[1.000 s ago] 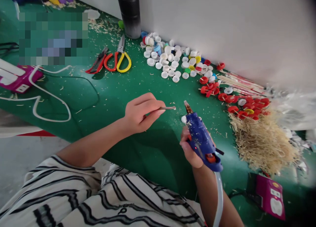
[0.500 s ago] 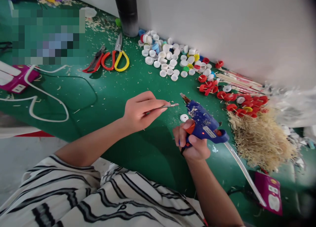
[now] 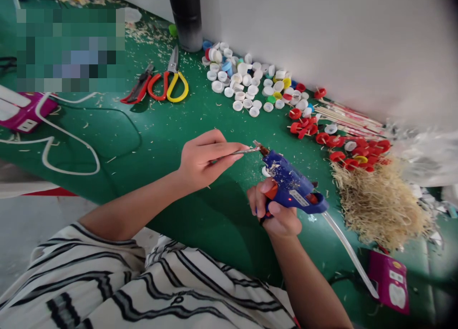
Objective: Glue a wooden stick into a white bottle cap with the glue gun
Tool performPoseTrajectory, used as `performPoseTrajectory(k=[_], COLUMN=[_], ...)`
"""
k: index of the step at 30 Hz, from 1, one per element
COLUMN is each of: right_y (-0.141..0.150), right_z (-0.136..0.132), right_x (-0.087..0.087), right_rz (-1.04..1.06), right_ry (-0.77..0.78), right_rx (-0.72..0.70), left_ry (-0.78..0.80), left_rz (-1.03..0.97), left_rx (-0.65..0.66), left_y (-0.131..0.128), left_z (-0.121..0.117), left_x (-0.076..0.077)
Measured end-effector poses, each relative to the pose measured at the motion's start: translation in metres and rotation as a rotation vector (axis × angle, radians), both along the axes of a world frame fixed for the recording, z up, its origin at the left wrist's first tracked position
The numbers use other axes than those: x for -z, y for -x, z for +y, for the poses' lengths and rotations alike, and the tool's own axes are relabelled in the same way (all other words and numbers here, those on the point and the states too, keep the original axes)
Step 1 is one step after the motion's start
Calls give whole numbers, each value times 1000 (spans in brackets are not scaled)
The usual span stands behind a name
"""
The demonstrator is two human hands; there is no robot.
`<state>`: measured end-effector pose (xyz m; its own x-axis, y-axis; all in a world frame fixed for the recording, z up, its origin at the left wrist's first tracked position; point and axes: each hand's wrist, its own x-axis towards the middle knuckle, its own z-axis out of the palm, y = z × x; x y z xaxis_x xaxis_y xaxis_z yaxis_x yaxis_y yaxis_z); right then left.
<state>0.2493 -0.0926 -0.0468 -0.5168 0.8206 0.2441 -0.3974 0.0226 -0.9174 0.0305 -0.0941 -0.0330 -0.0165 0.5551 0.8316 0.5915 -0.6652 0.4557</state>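
My left hand (image 3: 202,162) pinches a thin stick (image 3: 240,152) and holds it level over the green table (image 3: 157,128). My right hand (image 3: 275,210) grips a blue glue gun (image 3: 291,186), a finger on its orange trigger. The gun's nozzle touches the far tip of the stick. A white bottle cap (image 3: 265,171) lies on the table just under the gun, partly hidden by it. A clear glue rod (image 3: 348,252) sticks out of the gun's back.
A heap of white and coloured bottle caps (image 3: 246,83) lies along the wall, red caps on sticks (image 3: 339,143) to its right, then a pile of wood shavings (image 3: 379,205). Scissors (image 3: 171,78), red pliers (image 3: 138,88), a black bottle (image 3: 186,16) and two pink power strips (image 3: 21,117) (image 3: 390,283) sit around.
The glue gun has swung from pointing upward to lying flatter, and its nozzle has moved left onto the stick's tip. My left hand has stayed almost still.
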Motion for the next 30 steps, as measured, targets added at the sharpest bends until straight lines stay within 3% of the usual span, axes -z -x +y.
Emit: performPoseTrajectory(k=[12,20,30], right_y=[-1,-3,-2], right_z=[1,-3,0], right_x=[3,3,3], right_rz=[90,110,95], right_ry=[-44,65,65], right_rx=[-74,-62,-59], left_ry=[14,48,109], left_rz=[-3,-30,-112], left_rx=[9,43,85], left_y=[0,-5,-11], left_z=[0,-1,-2], left_x=[-1,1,3])
